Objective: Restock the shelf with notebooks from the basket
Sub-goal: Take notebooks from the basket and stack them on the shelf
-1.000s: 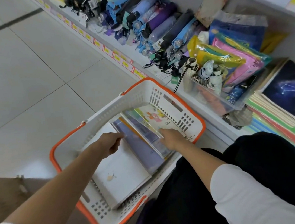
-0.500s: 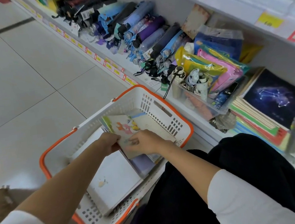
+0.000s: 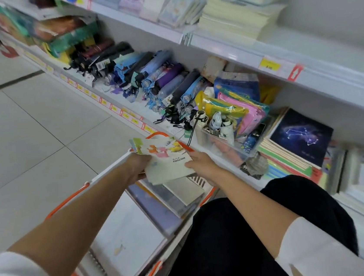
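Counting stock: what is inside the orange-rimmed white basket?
A white spiral-bound notebook, bluish-purple notebook, grey notebook beside it. Pale English notebooks held above hide the far end of the orange-rimmed basket.

Basket (image 3: 68, 199) white, orange rim; notebook (image 3: 168, 162) pale green, cartoon print.

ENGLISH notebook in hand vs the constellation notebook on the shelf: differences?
Cover: the ENGLISH notebook is pale with bright cartoon figures; the constellation notebook is dark blue with star lines. State: the left hand and right hand hold the ENGLISH notebook above the basket; the constellation notebook lies atop a shelf stack, untouched. Both show their covers.
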The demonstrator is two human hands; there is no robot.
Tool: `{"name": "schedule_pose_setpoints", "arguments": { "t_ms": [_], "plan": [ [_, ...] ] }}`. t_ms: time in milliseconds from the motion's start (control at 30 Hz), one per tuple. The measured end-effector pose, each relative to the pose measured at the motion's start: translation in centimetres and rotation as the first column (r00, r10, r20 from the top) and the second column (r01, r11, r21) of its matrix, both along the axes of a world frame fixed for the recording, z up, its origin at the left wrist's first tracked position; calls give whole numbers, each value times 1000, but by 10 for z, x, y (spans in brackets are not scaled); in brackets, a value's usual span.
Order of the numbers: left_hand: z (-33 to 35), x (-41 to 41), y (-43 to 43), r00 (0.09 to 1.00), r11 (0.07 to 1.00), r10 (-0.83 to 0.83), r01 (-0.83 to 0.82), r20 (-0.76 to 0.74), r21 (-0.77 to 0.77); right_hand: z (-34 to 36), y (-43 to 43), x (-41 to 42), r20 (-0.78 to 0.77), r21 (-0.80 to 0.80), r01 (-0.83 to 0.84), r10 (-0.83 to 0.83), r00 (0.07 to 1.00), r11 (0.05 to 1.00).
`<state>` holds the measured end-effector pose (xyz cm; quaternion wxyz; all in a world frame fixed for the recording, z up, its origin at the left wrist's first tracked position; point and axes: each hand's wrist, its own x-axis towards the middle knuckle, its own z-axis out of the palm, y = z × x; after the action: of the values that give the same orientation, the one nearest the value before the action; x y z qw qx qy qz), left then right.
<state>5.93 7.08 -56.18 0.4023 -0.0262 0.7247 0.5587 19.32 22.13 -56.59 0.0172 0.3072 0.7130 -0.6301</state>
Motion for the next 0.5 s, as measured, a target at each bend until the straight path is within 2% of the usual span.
{"name": "schedule_pose_setpoints", "arguments": {
  "t_ms": [100, 233, 300, 400, 500],
  "plan": [
    [21, 12, 25, 996, 999, -8, 11, -87, 35, 33, 13, 18, -59, -51, 124, -127, 990, 991],
    [52, 36, 61, 979, 996, -2, 20, -202, 85, 77, 42, 43, -115, 46, 228, -221, 968, 973],
    [71, 52, 80, 970, 989, -7, 42, -242, 139, 100, 56, 58, -100, 26, 288, -285, 953, 957],
    [102, 79, 110, 947, 973, 30, 46, -320, 228, 133, 81, 80, -128, 63, 306, -296, 947, 950],
    [129, 103, 137, 919, 946, 31, 100, -394, 308, 165, 102, 110, -234, 122, 368, -334, 913, 922]
  ]
}}
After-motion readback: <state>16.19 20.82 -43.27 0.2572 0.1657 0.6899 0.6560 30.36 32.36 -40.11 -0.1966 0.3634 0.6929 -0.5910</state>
